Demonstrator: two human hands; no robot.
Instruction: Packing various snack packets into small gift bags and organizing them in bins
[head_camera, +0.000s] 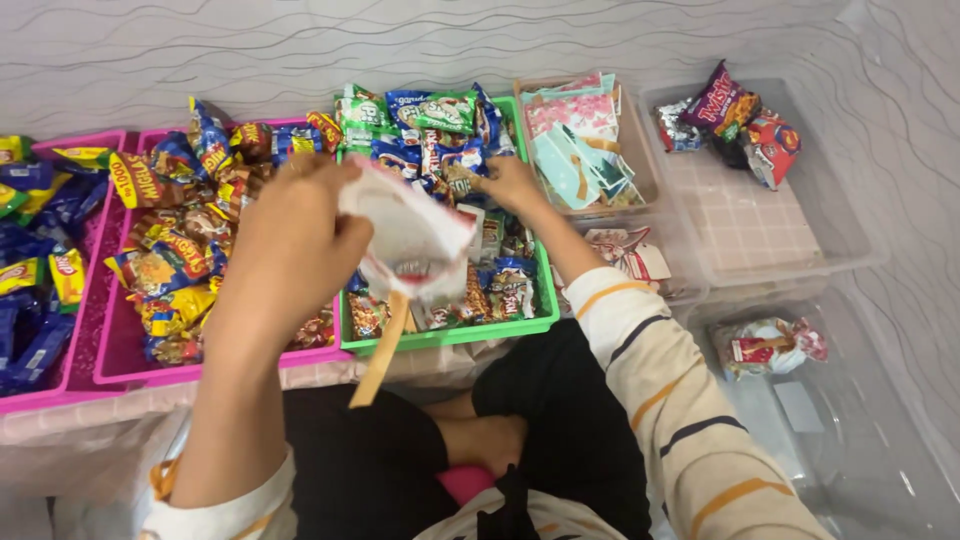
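**Bag-fill step: L holds bag, R picking snack**

Step, as I read it: packing a goodie bag. L hand (300, 235) holds the white bag (410, 245) up over the trays, R hand (510, 185) is down in the green tray (445, 335) at a snack.

- Bag: centre frame, lifted above the green tray's 9 o'clock edge, mouth tilted toward the body. Tan strip (385, 345) hangs from it toward 6 o'clock.
- L fingers: curled shut, pinching the bag's left side; thumb side faces cam, fingertips hidden behind the bag.
- R fingers: bent down onto blue/green packets (430, 140) at the tray's 12 o'clock end. Touching them; whether a packet is actually gripped, can't tell, fingertips buried.
- Pink tray (120, 370) at 9 o'clock of the green one, full of orange/yellow packets. Second pink tray further left w/ blue packets.
- Clear bins at 3 o'clock: one w/ pastel bags (575, 140), one w/ a few snacks (735, 120), one nearer w/ a finished bag (765, 345).

Next move calls for (my judgement): R needs a firm pinch on a single packet, lift clear of neighbours, swing to 9 o'clock into the bag mouth. L has to keep the mouth open and steady; it looks half collapsed now, so packet may snag on the rim.
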